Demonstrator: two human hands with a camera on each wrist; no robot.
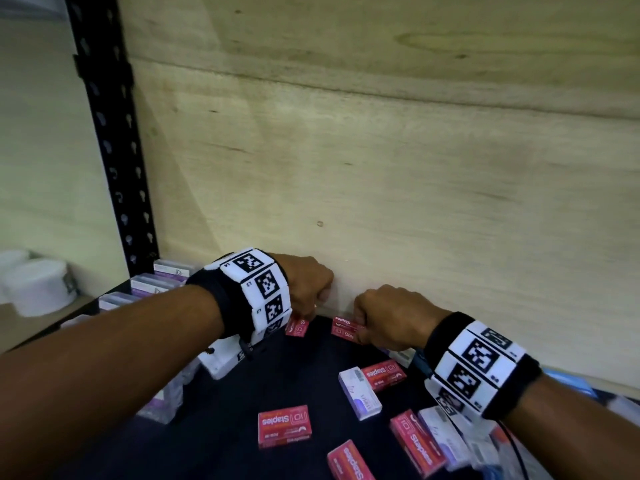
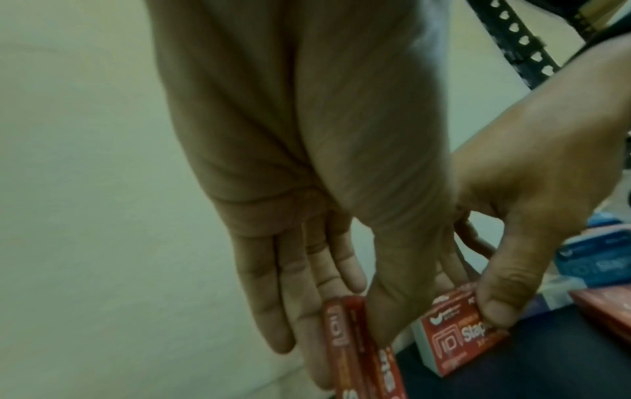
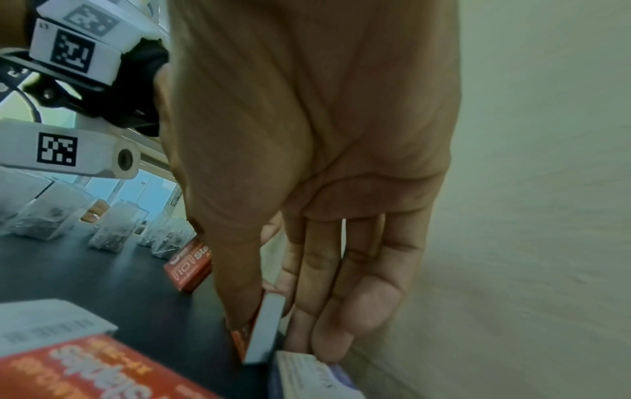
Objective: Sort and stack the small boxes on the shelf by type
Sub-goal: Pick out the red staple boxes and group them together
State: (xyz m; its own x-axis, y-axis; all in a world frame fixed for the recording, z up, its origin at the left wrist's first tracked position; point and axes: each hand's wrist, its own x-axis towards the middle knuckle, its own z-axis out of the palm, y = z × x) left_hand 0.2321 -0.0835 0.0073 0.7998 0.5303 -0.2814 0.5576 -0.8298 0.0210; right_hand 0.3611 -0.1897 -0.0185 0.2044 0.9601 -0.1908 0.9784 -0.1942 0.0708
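Note:
Two red staples boxes are held at the back of the dark shelf (image 1: pixel 242 410), close to the plywood back panel. My left hand (image 1: pixel 308 308) pinches one red staples box (image 1: pixel 297 328) between thumb and fingers; the left wrist view shows that box (image 2: pixel 345 332) edge-on in my left hand (image 2: pixel 351 351). A short gap to the right, my right hand (image 1: pixel 362 323) pinches the other red staples box (image 1: pixel 344 329). That box (image 3: pixel 261 334) appears end-on in the right wrist view, with my right hand (image 3: pixel 270 315) around it. The two boxes do not touch.
Several more red staples boxes (image 1: pixel 284 430) and white-and-purple boxes (image 1: pixel 360 393) lie scattered on the shelf in front. A row of clear and purple boxes (image 1: pixel 152 289) lines the left side by the black upright (image 1: pixel 114 150). A blue box (image 2: pixel 594 267) sits at the right.

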